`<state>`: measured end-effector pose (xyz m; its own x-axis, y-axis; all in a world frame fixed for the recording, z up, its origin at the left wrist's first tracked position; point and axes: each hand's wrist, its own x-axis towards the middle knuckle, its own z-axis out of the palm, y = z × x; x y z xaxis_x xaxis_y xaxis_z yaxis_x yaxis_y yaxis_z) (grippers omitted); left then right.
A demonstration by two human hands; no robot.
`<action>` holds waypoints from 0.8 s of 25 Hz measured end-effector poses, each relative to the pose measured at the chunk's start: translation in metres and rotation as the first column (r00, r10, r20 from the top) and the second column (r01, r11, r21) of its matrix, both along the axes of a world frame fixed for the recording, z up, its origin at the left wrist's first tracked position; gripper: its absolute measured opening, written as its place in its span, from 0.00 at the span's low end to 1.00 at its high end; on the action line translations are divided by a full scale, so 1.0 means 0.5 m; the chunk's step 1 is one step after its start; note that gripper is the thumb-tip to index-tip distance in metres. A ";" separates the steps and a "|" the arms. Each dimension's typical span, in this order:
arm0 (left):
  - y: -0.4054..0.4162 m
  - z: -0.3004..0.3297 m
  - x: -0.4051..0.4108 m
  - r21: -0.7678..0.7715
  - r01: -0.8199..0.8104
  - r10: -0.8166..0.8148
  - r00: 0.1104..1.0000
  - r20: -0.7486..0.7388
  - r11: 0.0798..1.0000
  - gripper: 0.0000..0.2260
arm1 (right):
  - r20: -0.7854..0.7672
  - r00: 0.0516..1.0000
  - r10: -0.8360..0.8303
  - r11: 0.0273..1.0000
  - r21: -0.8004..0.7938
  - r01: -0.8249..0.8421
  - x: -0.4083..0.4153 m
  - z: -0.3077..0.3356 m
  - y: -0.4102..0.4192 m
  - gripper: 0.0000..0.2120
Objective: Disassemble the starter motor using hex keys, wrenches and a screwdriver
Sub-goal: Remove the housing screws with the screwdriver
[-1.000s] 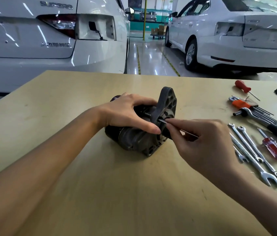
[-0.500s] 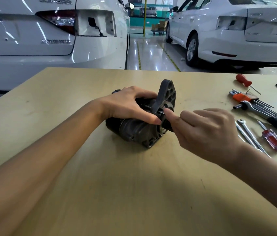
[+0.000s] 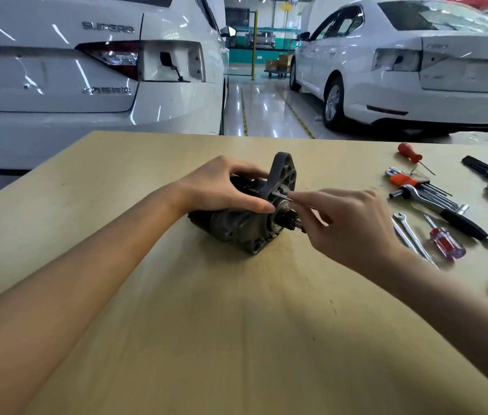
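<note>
Lying on its side near the middle of the frame, the starter motor (image 3: pixel 242 226) rests on the pale wooden table (image 3: pixel 236 339), its mounting flange standing upright and facing right. The left hand (image 3: pixel 221 187) comes in from the lower left and wraps over the top of the motor body, fingers curled round it and the thumb pressed along the near side. The right hand (image 3: pixel 347 226) reaches in from the lower right and pinches a thin hex key (image 3: pixel 281 196) between fingertips and thumb; the key's tip meets the flange face just above the pinion gear (image 3: pixel 289 224).

Right of the motor, tools lie spread on the table: a pair of spanners (image 3: pixel 407 232), a red-handled screwdriver (image 3: pixel 446 244), a ratchet wrench (image 3: pixel 443 212), an orange hex key set (image 3: pixel 407 180) and, further up, another red screwdriver (image 3: pixel 410 154). Two white cars (image 3: pixel 87 85) fill the upper left and upper right of the frame.
</note>
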<state>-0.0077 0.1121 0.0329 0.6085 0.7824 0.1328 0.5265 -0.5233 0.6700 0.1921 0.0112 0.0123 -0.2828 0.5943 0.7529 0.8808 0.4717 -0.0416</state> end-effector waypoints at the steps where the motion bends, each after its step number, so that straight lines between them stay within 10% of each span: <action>1: -0.014 -0.013 -0.004 0.075 -0.083 0.078 0.994 0.073 0.994 0.31 | -0.209 0.977 -0.039 0.995 -0.103 0.017 -0.005 -0.004 -0.005 0.04; 4: -0.062 -0.062 -0.009 0.234 -0.300 0.235 0.935 0.267 0.925 0.32 | -0.644 0.746 -0.168 0.886 -0.430 -0.172 -0.010 -0.004 -0.003 0.04; 7: -0.092 -0.085 -0.010 0.291 -0.360 0.267 0.911 0.313 0.887 0.32 | -0.727 0.634 -0.262 0.784 -0.543 -0.299 -0.019 0.003 -0.006 0.03; 20: -0.103 -0.091 -0.006 0.422 -0.365 0.323 0.931 0.170 0.830 0.32 | -0.583 0.776 -0.241 0.819 -0.551 -0.159 -0.037 0.009 0.016 0.09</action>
